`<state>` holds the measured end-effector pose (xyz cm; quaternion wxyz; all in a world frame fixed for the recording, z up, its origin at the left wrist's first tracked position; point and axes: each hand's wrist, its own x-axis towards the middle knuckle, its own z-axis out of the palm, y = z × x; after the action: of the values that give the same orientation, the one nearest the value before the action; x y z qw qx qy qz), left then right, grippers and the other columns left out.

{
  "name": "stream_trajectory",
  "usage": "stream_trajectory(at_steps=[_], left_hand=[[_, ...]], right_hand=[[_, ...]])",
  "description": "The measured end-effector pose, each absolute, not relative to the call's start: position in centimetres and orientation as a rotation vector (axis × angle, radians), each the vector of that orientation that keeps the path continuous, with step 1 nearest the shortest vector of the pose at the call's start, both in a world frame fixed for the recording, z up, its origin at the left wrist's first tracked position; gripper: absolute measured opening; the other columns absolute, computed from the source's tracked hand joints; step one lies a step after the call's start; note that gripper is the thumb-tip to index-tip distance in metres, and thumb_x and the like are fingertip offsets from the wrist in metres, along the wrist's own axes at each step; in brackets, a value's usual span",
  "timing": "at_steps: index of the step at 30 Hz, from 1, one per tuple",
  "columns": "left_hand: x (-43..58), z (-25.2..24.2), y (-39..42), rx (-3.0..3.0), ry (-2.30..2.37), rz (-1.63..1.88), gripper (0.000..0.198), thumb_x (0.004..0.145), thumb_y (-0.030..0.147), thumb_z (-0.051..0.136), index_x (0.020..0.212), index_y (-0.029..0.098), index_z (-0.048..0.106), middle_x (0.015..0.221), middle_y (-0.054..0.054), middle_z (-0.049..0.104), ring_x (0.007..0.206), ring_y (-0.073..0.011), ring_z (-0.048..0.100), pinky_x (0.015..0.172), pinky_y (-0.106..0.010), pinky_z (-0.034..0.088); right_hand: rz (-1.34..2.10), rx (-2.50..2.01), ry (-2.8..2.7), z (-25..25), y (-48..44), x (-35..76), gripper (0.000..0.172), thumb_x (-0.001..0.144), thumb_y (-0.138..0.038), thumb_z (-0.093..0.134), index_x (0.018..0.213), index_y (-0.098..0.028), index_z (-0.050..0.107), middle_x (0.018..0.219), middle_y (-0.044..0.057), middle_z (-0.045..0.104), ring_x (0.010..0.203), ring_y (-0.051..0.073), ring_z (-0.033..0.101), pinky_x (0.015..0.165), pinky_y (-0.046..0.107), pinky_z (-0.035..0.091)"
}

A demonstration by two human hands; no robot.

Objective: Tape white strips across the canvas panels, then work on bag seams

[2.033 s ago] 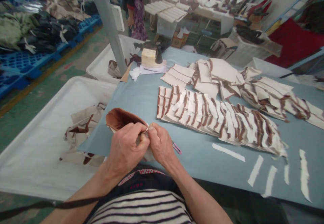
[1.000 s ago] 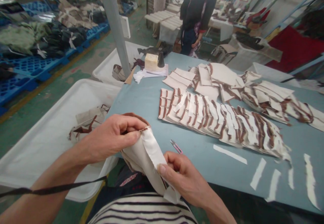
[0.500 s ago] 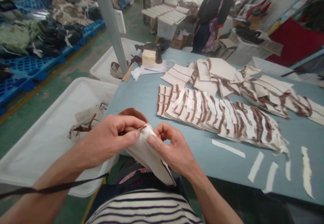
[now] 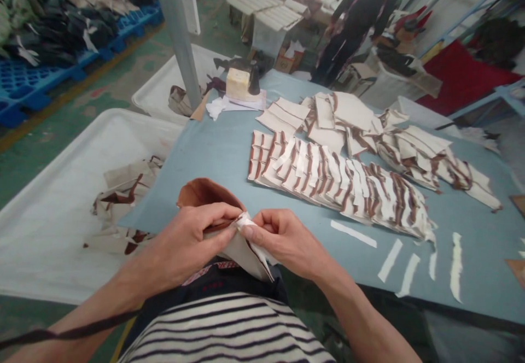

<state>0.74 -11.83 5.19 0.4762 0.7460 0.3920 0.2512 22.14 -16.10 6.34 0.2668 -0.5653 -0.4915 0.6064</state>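
Note:
A cream fabric piece with a brown part point(image 4: 209, 192) is held between both hands at the table's near edge. My left hand point(image 4: 205, 232) pinches its upper edge from the left. Close beside it, my right hand point(image 4: 276, 240) pinches the same edge, where a white strip point(image 4: 245, 220) lies on the fabric. The lower part of the cloth hangs over my lap. To the right, a row of overlapping cream and brown pieces point(image 4: 303, 169) lies on the blue table point(image 4: 229, 160), several with white strips on them.
Loose white strips point(image 4: 353, 234) lie near the front edge. Behind the row is a heap of cream pieces point(image 4: 356, 114). A yellow block point(image 4: 238, 84) sits at the back left. White bins point(image 4: 49, 188) stand left; a person point(image 4: 356, 24) stands beyond.
The view has shifted slightly, showing more of the table's right side. Both hands still grip the fabric; its brown part shows more and the hanging end is shorter. The person beyond has changed posture.

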Motion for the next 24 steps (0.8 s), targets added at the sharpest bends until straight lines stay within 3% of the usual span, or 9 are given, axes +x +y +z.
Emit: stream_trajectory(at_steps=[4, 11, 15, 24], left_hand=[[0.7, 4.4, -11.9, 1.872, 0.962, 0.657, 0.024, 0.093, 0.029, 0.066, 0.104, 0.024, 0.086, 0.099, -0.004, 0.088, 0.085, -0.0219, 0.081, 0.079, -0.024, 0.062], [0.6, 2.6, -12.3, 2.034, 1.109, 0.588, 0.019, 0.087, 0.030, 0.057, 0.076, 0.021, 0.070, 0.073, -0.001, 0.076, 0.070, -0.0206, 0.066, 0.065, -0.030, 0.047], [1.0, 2.5, -12.3, 2.194, 1.108, 0.662, 0.018, 0.091, 0.029, 0.057, 0.080, 0.021, 0.067, 0.080, -0.002, 0.074, 0.077, -0.0218, 0.064, 0.070, -0.032, 0.046], [2.1, 1.3, -11.5, 2.260, 1.011, 0.940, 0.018, 0.095, 0.019, 0.054, 0.079, 0.022, 0.062, 0.071, 0.001, 0.069, 0.064, -0.0167, 0.061, 0.063, -0.028, 0.045]], right_hand=[[1.757, -1.424, -1.195, 6.1, -16.3, 21.8, 0.062, 0.080, -0.080, 0.078, 0.080, -0.020, 0.063, 0.063, -0.005, 0.054, 0.054, 0.009, 0.041, 0.049, 0.022, 0.026], [1.763, -1.415, -1.100, 4.8, -15.6, 20.9, 0.068, 0.071, -0.084, 0.083, 0.077, -0.020, 0.060, 0.055, -0.010, 0.044, 0.051, 0.006, 0.030, 0.048, 0.022, 0.022], [1.765, -1.374, -1.005, 5.0, -15.5, 20.4, 0.068, 0.068, -0.083, 0.086, 0.075, -0.020, 0.058, 0.056, -0.009, 0.046, 0.050, 0.006, 0.032, 0.047, 0.022, 0.023], [1.718, -1.404, -0.982, 5.6, -14.2, 20.8, 0.070, 0.064, -0.083, 0.088, 0.074, -0.021, 0.058, 0.057, -0.007, 0.050, 0.049, 0.006, 0.035, 0.045, 0.021, 0.024]])
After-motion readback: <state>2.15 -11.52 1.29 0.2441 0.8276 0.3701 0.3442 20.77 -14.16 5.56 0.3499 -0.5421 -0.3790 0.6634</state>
